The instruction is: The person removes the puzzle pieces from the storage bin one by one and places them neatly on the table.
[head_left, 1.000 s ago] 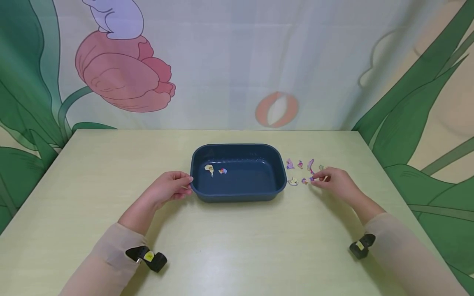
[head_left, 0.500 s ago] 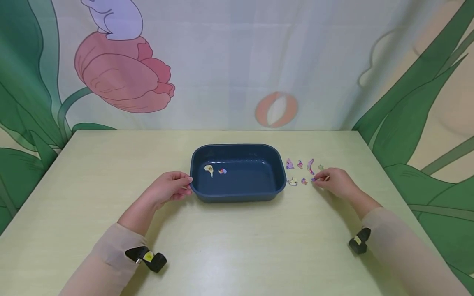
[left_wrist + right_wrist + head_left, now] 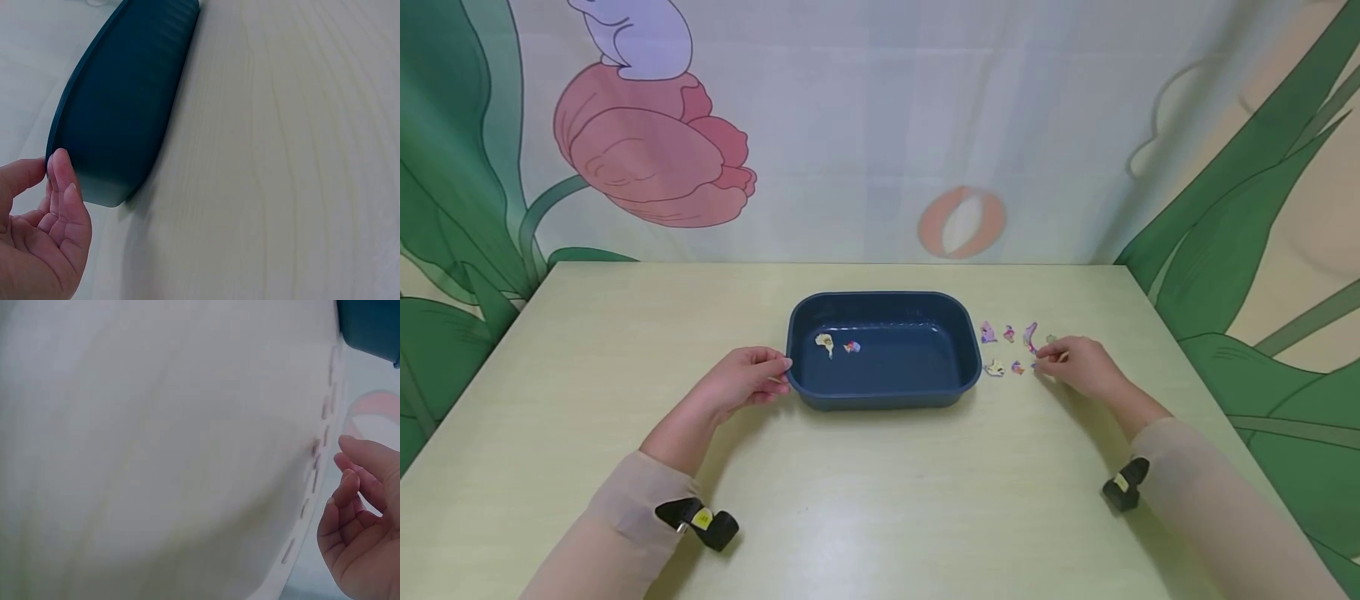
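Observation:
A dark blue rectangular dish stands mid-table. My left hand pinches its left rim between thumb and fingers, plain in the left wrist view too. Inside the dish lie a cream-yellow flat cutout and a red-and-blue one. To its right, small flat cutouts form two rows, among them a purple piece, a curved purple piece and a cream piece. My right hand hovers just over a tiny purple piece, partly hidden by its fingertips. The right wrist view shows nothing between those fingers.
The pale wooden table extends in front of the dish and on both sides. A printed curtain hangs behind its far edge. A small black camera is strapped to the left sleeve, another to the right.
The tiny purple piece at my right fingertips has shifted slightly right and now lies at the end of the front row; the fingers have lifted off it. My left hand and the dish have stayed put.

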{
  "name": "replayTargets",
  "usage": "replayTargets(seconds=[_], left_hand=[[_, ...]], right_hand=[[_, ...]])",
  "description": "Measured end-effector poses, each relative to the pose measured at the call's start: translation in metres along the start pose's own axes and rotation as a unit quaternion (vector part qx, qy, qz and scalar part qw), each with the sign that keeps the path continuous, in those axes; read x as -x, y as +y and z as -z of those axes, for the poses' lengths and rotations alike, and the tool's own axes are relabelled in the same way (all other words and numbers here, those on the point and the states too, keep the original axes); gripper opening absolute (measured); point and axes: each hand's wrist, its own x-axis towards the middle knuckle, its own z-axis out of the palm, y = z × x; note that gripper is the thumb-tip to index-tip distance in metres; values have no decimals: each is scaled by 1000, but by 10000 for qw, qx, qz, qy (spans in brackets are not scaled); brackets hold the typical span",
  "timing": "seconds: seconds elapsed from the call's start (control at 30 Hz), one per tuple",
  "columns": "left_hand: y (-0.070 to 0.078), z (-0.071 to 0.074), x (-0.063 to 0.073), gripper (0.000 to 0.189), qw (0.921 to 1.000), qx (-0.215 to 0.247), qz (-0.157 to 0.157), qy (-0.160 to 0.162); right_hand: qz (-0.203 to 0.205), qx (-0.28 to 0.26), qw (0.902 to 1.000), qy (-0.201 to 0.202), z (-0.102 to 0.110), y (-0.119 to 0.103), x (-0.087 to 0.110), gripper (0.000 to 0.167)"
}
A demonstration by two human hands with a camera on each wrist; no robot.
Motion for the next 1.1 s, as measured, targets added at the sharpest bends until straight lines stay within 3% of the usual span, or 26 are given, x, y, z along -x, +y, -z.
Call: replayTargets(seconds=[0.2, 0.43, 0.83, 1.1], left_hand=[[-2, 1, 0, 27, 10000, -18, -2, 10], [-4, 2, -2, 27, 10000, -10, -3, 31], [-5, 3, -2, 31, 9999, -129, 10, 31], [-4, 1, -2, 32, 9998, -217, 27, 19]], right_hand=[[18, -311, 9991, 294, 3, -19, 1, 32], [168, -1101, 9923, 537, 2, -46, -2, 34], [1328, -1672, 9756, 520, -18, -94, -14, 28], [1876, -1828, 9648, 234, -42, -127, -29, 26]])
